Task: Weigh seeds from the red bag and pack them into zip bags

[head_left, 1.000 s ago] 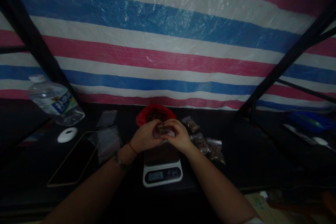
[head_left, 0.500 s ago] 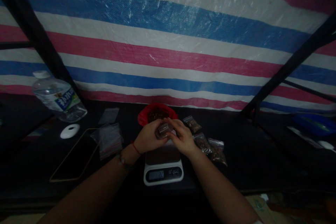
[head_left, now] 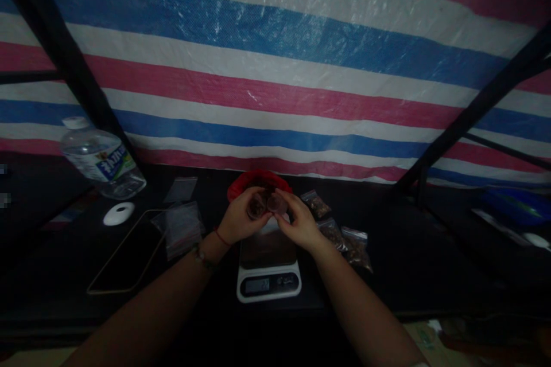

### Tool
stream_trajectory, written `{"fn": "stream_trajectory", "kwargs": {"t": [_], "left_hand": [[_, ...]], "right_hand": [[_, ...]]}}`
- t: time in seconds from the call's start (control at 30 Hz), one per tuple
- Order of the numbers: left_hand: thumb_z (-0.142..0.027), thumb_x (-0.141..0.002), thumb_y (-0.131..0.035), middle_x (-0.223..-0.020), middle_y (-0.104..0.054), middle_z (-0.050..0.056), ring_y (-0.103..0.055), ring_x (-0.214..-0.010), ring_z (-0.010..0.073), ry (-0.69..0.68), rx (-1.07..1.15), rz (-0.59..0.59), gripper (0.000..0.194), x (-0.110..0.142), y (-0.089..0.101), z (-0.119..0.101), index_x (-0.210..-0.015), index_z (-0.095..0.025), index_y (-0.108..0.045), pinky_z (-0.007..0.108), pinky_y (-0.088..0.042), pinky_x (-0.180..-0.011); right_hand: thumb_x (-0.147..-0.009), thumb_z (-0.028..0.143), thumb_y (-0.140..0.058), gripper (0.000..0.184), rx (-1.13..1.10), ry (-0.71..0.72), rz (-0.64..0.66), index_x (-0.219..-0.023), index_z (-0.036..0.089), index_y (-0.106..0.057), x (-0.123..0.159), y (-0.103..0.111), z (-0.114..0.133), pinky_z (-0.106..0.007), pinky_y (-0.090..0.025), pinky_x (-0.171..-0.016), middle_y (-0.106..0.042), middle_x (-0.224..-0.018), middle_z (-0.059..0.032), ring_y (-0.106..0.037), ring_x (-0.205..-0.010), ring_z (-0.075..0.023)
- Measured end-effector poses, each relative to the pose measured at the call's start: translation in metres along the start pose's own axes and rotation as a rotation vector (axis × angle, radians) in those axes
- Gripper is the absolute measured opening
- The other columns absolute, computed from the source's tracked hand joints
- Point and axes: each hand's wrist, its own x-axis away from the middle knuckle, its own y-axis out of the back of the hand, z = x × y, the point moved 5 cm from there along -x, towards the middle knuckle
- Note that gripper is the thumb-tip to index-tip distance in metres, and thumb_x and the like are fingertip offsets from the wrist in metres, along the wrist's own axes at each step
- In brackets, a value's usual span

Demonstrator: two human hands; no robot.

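Over the kitchen scale (head_left: 269, 285), my left hand (head_left: 236, 215) is closed around a small clear cup (head_left: 256, 206) with some dark bits inside. My right hand (head_left: 301, 223) grips a second small clear cup (head_left: 276, 203), close beside the first. Whether this one holds anything is too dim to see. Just behind both hands lies a red bag (head_left: 243, 182) with its mouth spread; my hands hide most of its contents. Something pale on the scale's plate is partly covered by my fingers.
Several filled zip bags (head_left: 356, 249) lie right of the scale. To the left are flat plastic bags (head_left: 184, 229), a phone (head_left: 124, 255), a white oval object (head_left: 119, 214) and a clear plastic bottle (head_left: 103, 157). Behind hangs a striped tarp (head_left: 275, 109) between dark metal posts.
The cups have come apart and tilted, so that two round shapes show side by side where one showed before. My hands stay above the scale.
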Motion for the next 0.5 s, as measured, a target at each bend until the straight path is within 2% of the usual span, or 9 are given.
{"fn": "stream_trajectory", "kwargs": {"t": [0.17, 0.27, 0.37, 0.5], "left_hand": [[-0.04, -0.072, -0.065, -0.089, -0.062, 0.003, -0.062, -0.083, 0.0179, 0.117, 0.153, -0.19, 0.054, -0.004, 0.009, 0.027, -0.118, -0.018, -0.046, 0.034, -0.05, -0.079], [-0.041, -0.075, -0.062, -0.085, -0.06, 0.002, -0.061, -0.078, 0.0154, 0.117, 0.227, -0.227, 0.056, -0.004, 0.011, 0.034, -0.121, -0.019, -0.042, 0.031, -0.05, -0.075], [-0.041, -0.073, -0.064, -0.088, -0.06, 0.003, -0.061, -0.082, 0.0169, 0.035, 0.159, -0.248, 0.062, 0.001, 0.013, 0.027, -0.125, -0.019, -0.039, 0.033, -0.05, -0.079], [-0.037, -0.067, -0.069, -0.088, -0.062, 0.004, -0.063, -0.085, 0.0207, -0.079, -0.025, -0.201, 0.068, 0.003, 0.012, 0.011, -0.126, -0.02, -0.04, 0.038, -0.051, -0.083]], "right_hand": [[-0.073, 0.013, -0.061, 0.059, -0.03, -0.065, -0.043, -0.129, 0.025, -0.05, 0.0, 0.0, -0.013, -0.043, -0.046, -0.099, -0.059, -0.124, -0.0094, -0.056, -0.115, -0.0231], [-0.072, 0.018, -0.065, 0.059, -0.123, -0.128, -0.003, -0.129, 0.024, -0.05, 0.002, -0.007, -0.019, -0.04, -0.051, -0.094, -0.06, -0.123, -0.0098, -0.06, -0.111, -0.0224], [-0.07, 0.022, -0.069, 0.058, -0.208, -0.195, 0.019, -0.126, 0.023, -0.051, 0.004, -0.013, -0.024, -0.036, -0.054, -0.087, -0.063, -0.117, -0.0091, -0.064, -0.103, -0.0212], [-0.073, 0.021, -0.067, 0.042, -0.263, -0.192, -0.037, -0.114, 0.023, -0.056, 0.004, -0.011, -0.023, -0.035, -0.055, -0.084, -0.064, -0.112, -0.0074, -0.065, -0.099, -0.0198]]}}
